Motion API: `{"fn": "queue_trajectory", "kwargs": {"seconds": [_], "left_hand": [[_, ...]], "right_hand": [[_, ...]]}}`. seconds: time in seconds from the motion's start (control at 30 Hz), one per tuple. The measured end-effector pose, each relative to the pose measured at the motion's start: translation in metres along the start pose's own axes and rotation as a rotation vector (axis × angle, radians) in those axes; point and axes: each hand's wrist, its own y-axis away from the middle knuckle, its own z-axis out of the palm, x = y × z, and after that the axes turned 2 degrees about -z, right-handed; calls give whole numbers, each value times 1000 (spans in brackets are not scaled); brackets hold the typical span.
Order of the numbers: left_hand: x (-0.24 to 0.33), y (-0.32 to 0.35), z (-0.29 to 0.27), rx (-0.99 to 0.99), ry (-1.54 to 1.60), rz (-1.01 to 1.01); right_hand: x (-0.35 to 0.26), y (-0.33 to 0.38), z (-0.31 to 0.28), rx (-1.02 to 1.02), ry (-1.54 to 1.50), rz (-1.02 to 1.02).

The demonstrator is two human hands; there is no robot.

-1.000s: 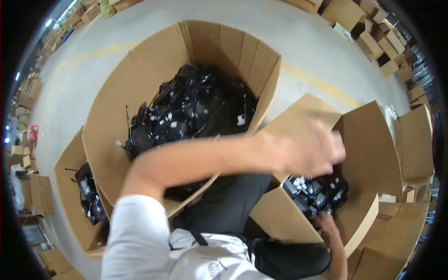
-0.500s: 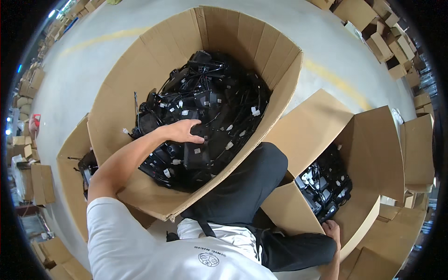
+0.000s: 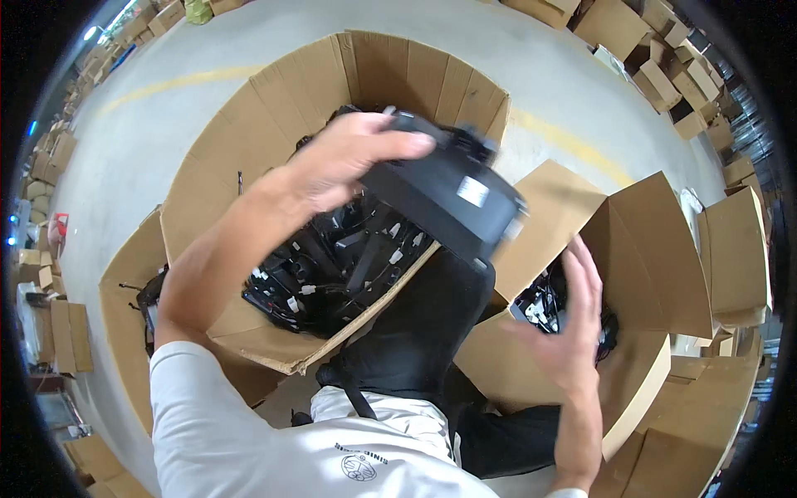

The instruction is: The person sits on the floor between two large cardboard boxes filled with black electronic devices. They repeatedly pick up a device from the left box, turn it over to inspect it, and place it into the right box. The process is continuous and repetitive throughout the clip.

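Note:
My left hand (image 3: 344, 158) grips one end of a black plastic unit (image 3: 444, 199) with a white label, holding it raised over the right side of the large cardboard box (image 3: 241, 124). Motion blurs the unit, so its exact kind is unclear. Below it, a heap of black parts (image 3: 332, 257) with cables and white connectors fills the bottom of that box. Over the smaller open carton (image 3: 656, 249) on the right, my right hand (image 3: 569, 328) is lifted with its fingers apart, holding nothing. It partly hides the black units and wires (image 3: 544, 303) lying inside.
Behind my left arm stands another carton (image 3: 124, 307) with black parts in it. My bent knee (image 3: 423, 324) lies between the large box and the right carton. More cartons (image 3: 706, 423) stand at the lower right, and stacks of boxes line the floor's edges.
My left hand has lifted the black unit out of the heap, up and toward the right. My right hand has risen from beside my knee to above the right carton.

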Motion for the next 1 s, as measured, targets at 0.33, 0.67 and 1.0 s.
{"fn": "queue_trajectory", "kwargs": {"seconds": [0.33,0.67,1.0], "left_hand": [[-125,-9,-53,180,-1114,-154],[-261,40,-50,403,-1556,-263],[21,4,13,527,-736,474]], "right_hand": [[32,-2,-16,311,133,99],[77,62,-41,546,-410,622],[79,84,-57,784,-704,726]]}}
